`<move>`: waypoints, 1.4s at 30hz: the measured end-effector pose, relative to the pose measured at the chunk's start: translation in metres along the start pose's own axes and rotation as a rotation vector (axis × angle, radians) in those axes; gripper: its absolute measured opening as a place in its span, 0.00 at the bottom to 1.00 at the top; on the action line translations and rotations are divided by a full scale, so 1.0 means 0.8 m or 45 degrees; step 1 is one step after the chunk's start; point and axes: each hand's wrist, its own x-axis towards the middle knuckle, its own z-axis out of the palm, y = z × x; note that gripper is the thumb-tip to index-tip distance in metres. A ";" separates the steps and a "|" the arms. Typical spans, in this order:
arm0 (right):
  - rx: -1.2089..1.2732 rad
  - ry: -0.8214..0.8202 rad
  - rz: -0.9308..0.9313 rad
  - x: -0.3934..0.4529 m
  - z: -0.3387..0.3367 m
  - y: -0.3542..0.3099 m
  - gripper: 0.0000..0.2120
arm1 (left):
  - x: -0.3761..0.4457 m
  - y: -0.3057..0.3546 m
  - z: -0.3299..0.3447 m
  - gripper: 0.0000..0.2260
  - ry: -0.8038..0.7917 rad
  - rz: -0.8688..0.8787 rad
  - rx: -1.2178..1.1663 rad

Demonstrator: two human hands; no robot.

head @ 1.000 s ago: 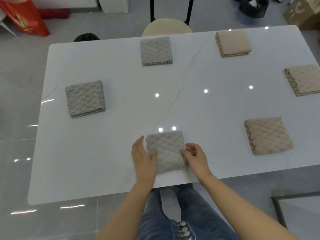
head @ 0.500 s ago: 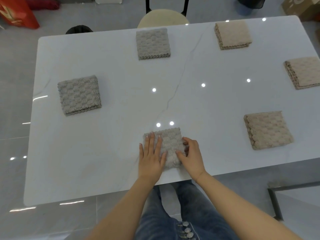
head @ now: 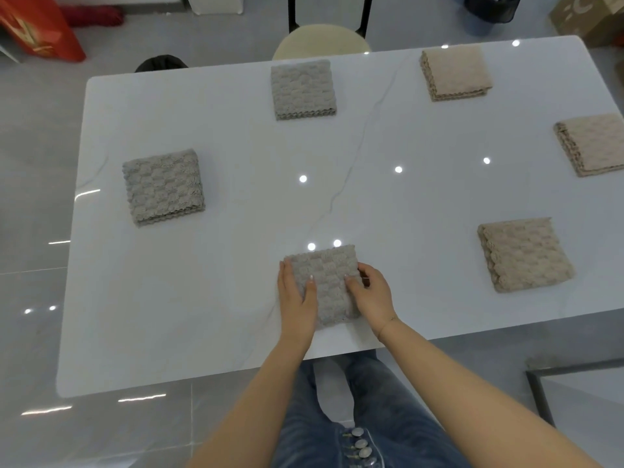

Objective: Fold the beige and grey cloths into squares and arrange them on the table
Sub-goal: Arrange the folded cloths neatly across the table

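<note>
Near table edge, left hand (head: 297, 298) and right hand (head: 369, 295) flank folded grey cloth (head: 326, 282), thumbs on top.

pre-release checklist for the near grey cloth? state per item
1. Near grey cloth folded square: ok, though its near edge is partly hidden by the hands.
2. It lies fully on the table: ok.
3. Left hand and right hand hold its sides: ok, thumbs on top.
4. Clear of the nearest beige cloth: ok.
5. Other two grey cloths, left and far, folded: ok.
6. Layers aligned underneath: cannot tell.
</note>
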 end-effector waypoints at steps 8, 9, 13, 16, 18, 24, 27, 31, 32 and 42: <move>-0.275 0.041 -0.109 -0.016 -0.006 -0.006 0.18 | 0.005 0.007 -0.032 0.27 -0.102 0.004 -0.016; -0.395 0.027 -0.186 -0.022 -0.009 -0.011 0.22 | 0.004 0.009 -0.041 0.27 -0.102 0.049 0.050; -0.812 -0.029 -0.482 -0.039 -0.009 -0.029 0.31 | 0.005 0.005 -0.085 0.27 -0.065 0.326 0.501; -0.989 -0.091 -0.573 -0.047 0.003 -0.044 0.32 | 0.005 0.005 -0.118 0.27 -0.028 0.476 0.811; -1.024 -0.117 -0.589 -0.052 0.014 -0.051 0.33 | 0.001 0.005 -0.137 0.28 -0.004 0.481 0.972; -1.060 -0.262 -0.658 -0.045 0.054 -0.073 0.39 | -0.007 0.006 -0.179 0.31 0.091 0.362 1.246; -1.073 -0.262 -0.694 -0.043 0.079 -0.088 0.38 | -0.003 0.010 -0.205 0.30 0.113 0.386 1.309; -1.076 -0.270 -0.694 -0.044 0.115 -0.106 0.36 | 0.020 0.010 -0.244 0.29 0.139 0.416 1.287; -1.076 -0.258 -0.691 -0.045 0.127 -0.109 0.37 | 0.028 0.009 -0.255 0.29 0.131 0.426 1.267; -0.895 0.072 -0.380 -0.079 0.307 -0.147 0.33 | 0.139 -0.006 -0.418 0.29 -0.198 0.773 1.311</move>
